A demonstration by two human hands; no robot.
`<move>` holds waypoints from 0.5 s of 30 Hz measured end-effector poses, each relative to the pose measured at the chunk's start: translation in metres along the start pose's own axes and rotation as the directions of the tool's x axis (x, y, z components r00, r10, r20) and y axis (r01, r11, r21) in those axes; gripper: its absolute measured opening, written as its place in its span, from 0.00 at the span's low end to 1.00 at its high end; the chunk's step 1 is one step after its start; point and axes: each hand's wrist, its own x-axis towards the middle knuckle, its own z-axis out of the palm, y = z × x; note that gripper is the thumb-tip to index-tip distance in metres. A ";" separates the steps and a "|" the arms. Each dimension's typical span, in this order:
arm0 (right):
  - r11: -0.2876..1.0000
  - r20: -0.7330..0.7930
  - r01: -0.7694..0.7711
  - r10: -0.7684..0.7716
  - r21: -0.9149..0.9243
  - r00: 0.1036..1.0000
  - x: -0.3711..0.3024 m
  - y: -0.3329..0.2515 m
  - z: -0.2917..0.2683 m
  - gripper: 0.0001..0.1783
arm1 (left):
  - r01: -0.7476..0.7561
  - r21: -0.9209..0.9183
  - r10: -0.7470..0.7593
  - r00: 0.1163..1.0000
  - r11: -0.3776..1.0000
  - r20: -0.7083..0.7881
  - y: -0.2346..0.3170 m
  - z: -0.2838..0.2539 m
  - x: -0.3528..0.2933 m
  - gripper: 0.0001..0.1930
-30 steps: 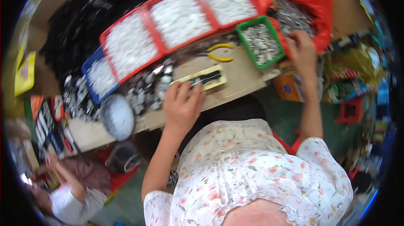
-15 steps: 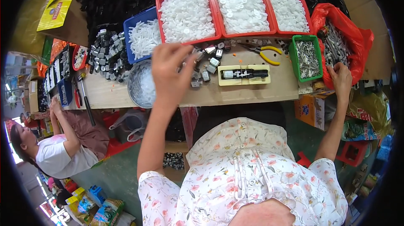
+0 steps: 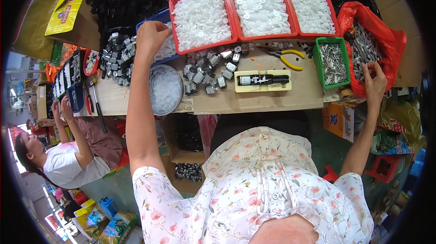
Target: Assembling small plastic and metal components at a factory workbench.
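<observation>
My left hand (image 3: 152,39) is over the blue tray (image 3: 144,25) of small white plastic pieces (image 3: 167,49), its fingers bent together at the tray's far part. Whatever lies between those fingertips is hidden. At the near edge of a red plastic bag (image 3: 394,39), my right hand (image 3: 375,78) has its fingers pinched against small grey parts (image 3: 366,44); what they grip is too small to make out. Between the hands, a cream fixture (image 3: 263,88) lies on the bench, with a black housing (image 3: 277,79) in it holding a silver motor (image 3: 245,80) and white pieces.
Three red trays (image 3: 234,12) of white parts stand at the back. Loose small motors (image 3: 200,77) lie beside a round metal bowl (image 3: 179,101). Yellow-handled pliers (image 3: 293,60) rest near a green tray (image 3: 320,69) of metal pins. A co-worker (image 3: 68,164) sits at the left.
My left hand has moved left and away from me, from above the loose motors to the blue tray. My right hand has shifted slightly at the bag, its fingers drawn closer together.
</observation>
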 end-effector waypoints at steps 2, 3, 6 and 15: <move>1.000 -0.009 0.005 -0.005 0.004 1.000 -0.001 -0.003 -0.001 0.13 | 0.030 0.020 -0.031 0.999 0.999 0.041 -0.001 -0.001 0.009 0.14; 1.000 -0.016 0.009 -0.009 0.010 1.000 -0.001 -0.004 -0.001 0.13 | 0.060 0.043 -0.063 0.995 0.997 0.083 0.000 -0.003 0.012 0.14; 1.000 -0.017 0.022 -0.022 0.010 1.000 -0.001 -0.009 -0.002 0.12 | 0.078 0.044 -0.081 0.994 0.996 0.073 0.006 -0.006 0.012 0.13; 0.990 -0.036 0.097 -0.093 0.100 0.995 0.001 -0.036 0.003 0.10 | 0.019 -0.644 -0.127 0.984 0.764 -0.122 -0.006 -0.017 -0.011 0.08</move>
